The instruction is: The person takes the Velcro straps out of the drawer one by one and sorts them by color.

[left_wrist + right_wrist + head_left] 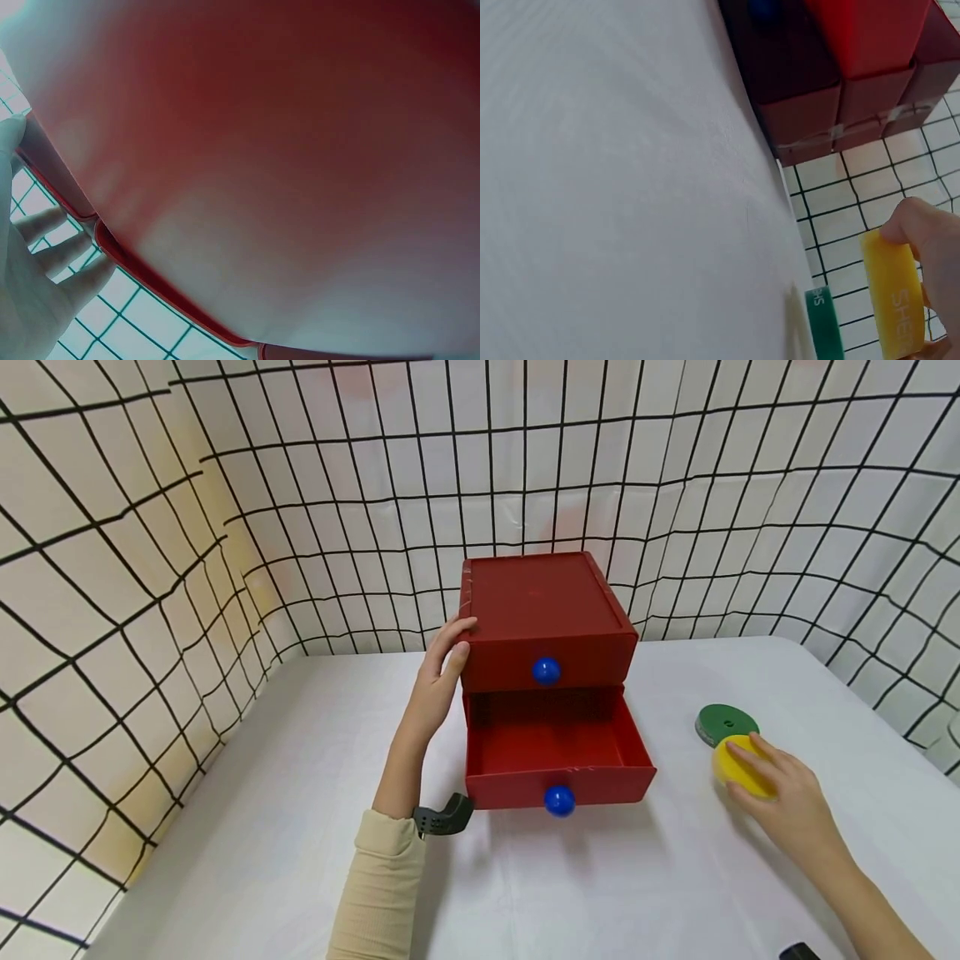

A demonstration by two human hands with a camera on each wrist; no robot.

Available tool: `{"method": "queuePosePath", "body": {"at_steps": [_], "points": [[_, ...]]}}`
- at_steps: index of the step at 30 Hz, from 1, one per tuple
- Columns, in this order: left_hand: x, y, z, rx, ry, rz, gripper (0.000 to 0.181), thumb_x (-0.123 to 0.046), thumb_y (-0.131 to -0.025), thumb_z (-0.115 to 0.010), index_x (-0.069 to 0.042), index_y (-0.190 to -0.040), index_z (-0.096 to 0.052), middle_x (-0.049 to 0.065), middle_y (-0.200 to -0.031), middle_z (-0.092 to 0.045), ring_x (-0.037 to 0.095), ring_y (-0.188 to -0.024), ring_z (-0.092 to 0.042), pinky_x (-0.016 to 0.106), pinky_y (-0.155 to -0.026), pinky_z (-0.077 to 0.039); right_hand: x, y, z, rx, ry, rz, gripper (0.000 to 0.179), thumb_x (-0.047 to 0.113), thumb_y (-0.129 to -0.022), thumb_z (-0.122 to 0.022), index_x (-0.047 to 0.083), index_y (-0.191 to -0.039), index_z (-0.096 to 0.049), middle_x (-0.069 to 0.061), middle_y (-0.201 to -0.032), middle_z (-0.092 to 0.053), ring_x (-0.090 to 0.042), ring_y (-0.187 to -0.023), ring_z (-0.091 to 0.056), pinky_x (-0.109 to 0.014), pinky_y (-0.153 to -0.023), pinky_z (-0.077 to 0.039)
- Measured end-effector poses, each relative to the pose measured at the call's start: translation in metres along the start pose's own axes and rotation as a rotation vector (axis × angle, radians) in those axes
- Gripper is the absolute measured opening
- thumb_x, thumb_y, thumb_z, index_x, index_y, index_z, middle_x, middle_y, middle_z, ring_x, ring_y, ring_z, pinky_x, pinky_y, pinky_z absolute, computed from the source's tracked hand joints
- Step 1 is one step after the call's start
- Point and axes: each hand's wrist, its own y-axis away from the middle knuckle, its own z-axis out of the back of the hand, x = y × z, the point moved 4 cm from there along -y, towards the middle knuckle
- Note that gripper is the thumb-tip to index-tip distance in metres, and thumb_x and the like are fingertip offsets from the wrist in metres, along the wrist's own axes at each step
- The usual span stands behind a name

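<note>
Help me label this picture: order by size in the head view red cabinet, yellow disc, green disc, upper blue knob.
Red cabinet
Yellow disc, green disc: partly covered, too alike to rank
Upper blue knob

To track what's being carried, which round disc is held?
The yellow round disc, pinched by the right hand; the green round disc lies on the white table.

L grip (41, 281) at red box (262, 150) edge, grid (124, 315) bkgd.

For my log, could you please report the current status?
Left grip touching red boxy drawer cabinet, one drawer open. Right grip holding yellow round disc, apparently off the white table. Green round disc just beyond, clear of drawer.
</note>
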Motion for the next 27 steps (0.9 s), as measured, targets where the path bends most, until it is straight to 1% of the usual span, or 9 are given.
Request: {"method": "queuePosePath", "body": {"at_steps": [6, 10, 16, 20, 24, 27], "points": [[-0.001, 0.0, 0.001, 0.0, -0.006, -0.005, 0.036, -0.016, -0.098, -0.037, -0.014, -0.133, -0.042, 0.005, -0.149, -0.022, 0.017, -0.139, -0.017, 0.051, -0.109, -0.021, -0.015, 0.002, -0.003, 0.06, 0.048, -0.043, 0.048, 0.018, -0.085, -0.06, 0.003, -0.129, -0.048, -0.028, -0.14, -0.033, -0.058, -0.117, -0.028, -0.069, -0.094, -0.018], [0.0, 0.0, 0.001, -0.002, -0.009, 0.001, 0.036, -0.016, -0.098, -0.037, -0.015, -0.133, -0.041, 0.004, -0.149, -0.023, 0.016, -0.139, -0.017, 0.051, -0.108, -0.022, -0.024, 0.002, -0.004, 0.079, 0.056, -0.059, 0.048, 0.019, -0.086, -0.059, 0.003, -0.13, -0.047, -0.028, -0.14, -0.032, -0.059, -0.117, -0.028, -0.07, -0.094, -0.017], [0.0, 0.0, 0.001, -0.002, -0.007, 0.002, 0.036, -0.017, -0.098, -0.037, -0.015, -0.134, -0.041, 0.004, -0.149, -0.023, 0.016, -0.138, -0.018, 0.051, -0.108, -0.024, -0.035, 0.0, -0.007, 0.113, 0.08, -0.097, 0.048, 0.022, -0.088, -0.056, 0.002, -0.131, -0.045, -0.03, -0.139, -0.033, -0.06, -0.115, -0.029, -0.071, -0.089, -0.02], [0.001, 0.0, 0.001, -0.003, -0.005, 0.007, 0.036, -0.017, -0.098, -0.037, -0.015, -0.134, -0.041, 0.003, -0.149, -0.023, 0.016, -0.138, -0.019, 0.051, -0.108, -0.024, -0.039, -0.001, -0.01, 0.142, 0.07, -0.123, 0.049, 0.024, -0.089, -0.056, 0.001, -0.131, -0.044, -0.032, -0.138, -0.032, -0.059, -0.116, -0.028, -0.072, -0.089, -0.021], [0.001, 0.0, 0.001, 0.0, -0.003, 0.007, 0.036, -0.018, -0.098, -0.037, -0.015, -0.134, -0.042, 0.003, -0.149, -0.023, 0.017, -0.138, -0.02, 0.05, -0.109, -0.023, -0.046, -0.001, -0.014, 0.162, 0.058, -0.159, 0.052, 0.028, -0.09, -0.055, 0.0, -0.132, -0.042, -0.032, -0.14, -0.028, -0.058, -0.12, -0.025, -0.072, -0.09, -0.02], [0.001, 0.0, 0.001, -0.001, -0.005, 0.007, 0.036, -0.018, -0.098, -0.037, -0.014, -0.133, -0.042, 0.003, -0.149, -0.023, 0.017, -0.138, -0.02, 0.049, -0.109, -0.022, -0.049, -0.002, -0.015, 0.162, 0.051, -0.172, 0.053, 0.029, -0.091, -0.054, 0.0, -0.132, -0.042, -0.032, -0.14, -0.027, -0.058, -0.121, -0.024, -0.072, -0.09, -0.02]]}}
